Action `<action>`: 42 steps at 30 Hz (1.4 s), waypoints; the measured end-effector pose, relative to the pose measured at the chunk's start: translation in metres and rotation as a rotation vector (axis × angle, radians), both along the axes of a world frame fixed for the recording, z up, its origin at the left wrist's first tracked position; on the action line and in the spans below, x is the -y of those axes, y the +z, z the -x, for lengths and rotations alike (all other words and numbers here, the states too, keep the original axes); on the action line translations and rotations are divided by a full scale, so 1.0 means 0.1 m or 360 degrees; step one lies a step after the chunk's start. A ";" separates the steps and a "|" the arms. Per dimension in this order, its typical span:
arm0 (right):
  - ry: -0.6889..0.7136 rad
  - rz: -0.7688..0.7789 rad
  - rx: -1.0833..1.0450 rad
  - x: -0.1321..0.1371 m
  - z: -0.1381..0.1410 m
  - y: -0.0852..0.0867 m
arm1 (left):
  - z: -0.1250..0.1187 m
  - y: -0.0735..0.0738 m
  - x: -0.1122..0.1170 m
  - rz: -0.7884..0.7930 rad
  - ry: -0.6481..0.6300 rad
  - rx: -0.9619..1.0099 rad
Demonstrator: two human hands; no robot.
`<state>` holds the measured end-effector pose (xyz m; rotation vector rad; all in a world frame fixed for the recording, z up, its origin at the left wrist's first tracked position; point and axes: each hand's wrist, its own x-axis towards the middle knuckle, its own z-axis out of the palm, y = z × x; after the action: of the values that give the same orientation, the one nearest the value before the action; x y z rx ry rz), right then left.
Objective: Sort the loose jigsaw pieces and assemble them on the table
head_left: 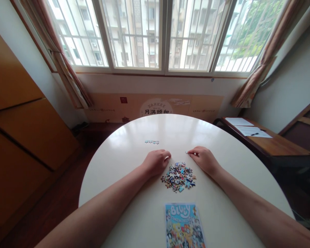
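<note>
A heap of small colourful puzzle pieces [178, 177] lies on the round white table [134, 151] between my hands. My left hand [156, 162] rests on the table just left of the heap, fingers curled closed; what they hold, if anything, is hidden. My right hand [203, 159] rests right of the heap, its fingertips pinching a small puzzle piece [187, 152] against the table. A short row of joined pieces [152, 141] lies farther back. The picture card [183, 225] with cartoon figures lies near the front edge.
A wooden side table [270, 143] with papers [249, 130] and a pen stands to the right. Barred windows [155, 34] and curtains fill the back wall. A wooden cabinet [20, 131] stands at the left.
</note>
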<state>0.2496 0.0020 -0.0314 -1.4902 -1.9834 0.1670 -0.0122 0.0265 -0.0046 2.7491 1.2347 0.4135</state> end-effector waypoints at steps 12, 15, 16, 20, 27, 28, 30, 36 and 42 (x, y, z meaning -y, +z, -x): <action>0.0211 -0.0162 0.0133 -0.44 0.22 -0.05 | -0.18 0.08 -0.05 -0.0024 0.0008 -0.0422; 0.0268 -0.0188 0.0161 -0.64 0.36 -0.03 | -0.14 0.07 -0.06 -0.0038 0.0001 -0.0346; 0.0286 -0.0196 0.0168 -0.71 0.42 -0.02 | -0.13 0.07 -0.06 -0.0040 -0.0003 -0.0317; 0.0327 -0.0213 0.0177 -0.97 0.64 -0.02 | -0.06 0.04 -0.07 -0.0018 -0.0047 -0.0258; 0.0341 -0.0224 0.0109 -1.05 0.65 -0.06 | 0.02 0.09 -0.07 0.0068 -0.0129 -0.0215; 0.0313 -0.0220 0.0099 -1.04 0.64 -0.07 | 0.03 0.10 -0.06 0.0081 -0.0133 -0.0220; 0.0281 -0.0179 0.0132 -1.04 0.62 -0.06 | 0.04 0.13 -0.06 0.0091 -0.0142 -0.0224; 0.0337 -0.0111 0.0333 -0.97 0.67 0.00 | 0.06 0.15 -0.03 0.0096 -0.0134 -0.0210; 0.0433 -0.0158 0.0389 -0.87 0.78 0.01 | 0.05 0.15 -0.01 0.0105 -0.0124 -0.0193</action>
<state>0.1718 0.0893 -0.0305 -1.2210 -2.3508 -0.0007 -0.0176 0.0277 0.0100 2.7912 1.1395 0.1979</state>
